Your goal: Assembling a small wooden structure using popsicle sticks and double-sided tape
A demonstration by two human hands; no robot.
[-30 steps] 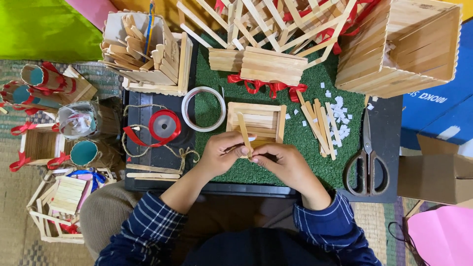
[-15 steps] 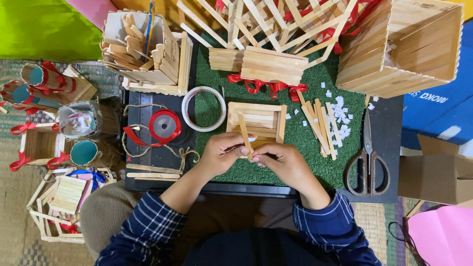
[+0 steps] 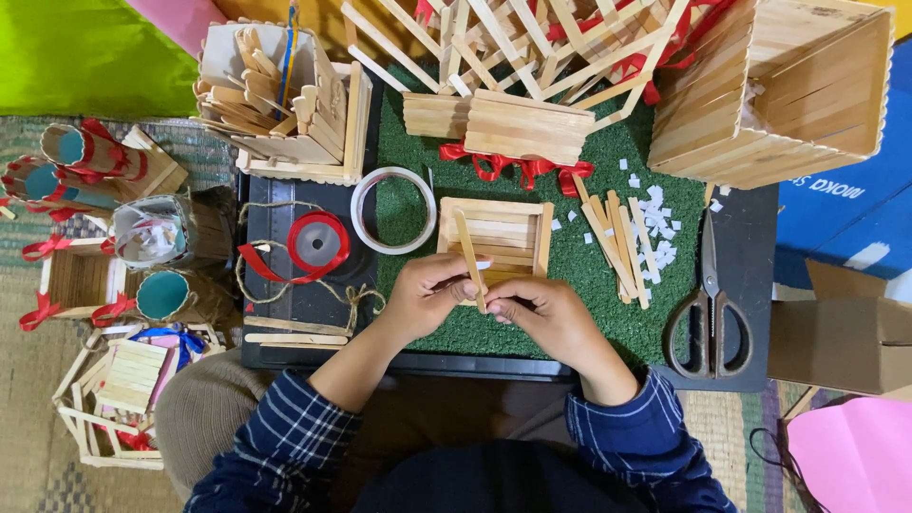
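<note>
Both my hands pinch one stick (image 3: pixel 470 256), left hand (image 3: pixel 427 294) and right hand (image 3: pixel 541 313) closed on its lower end. It stands over the tray (image 3: pixel 494 237) mid-mat (image 3: pixel 532 328), handy for fitting.

Both hands meet over the green mat (image 3: pixel 494 332): left hand (image 3: pixel 429 296) & right hand (image 3: pixel 546 318) pinch one wooden stick (image 3: pixel 469 255), tilted, its top over a shallow stick tray (image 3: pixel 541 237). Tape ring (image 3: pixel 391 211) and red ribbon spool (image 3: pixel 318 242) sit to the left; scissors (image 3: pixel 708 318) to the right (blades shut), near loose sticks (image 3: pixel 617 242).
</note>
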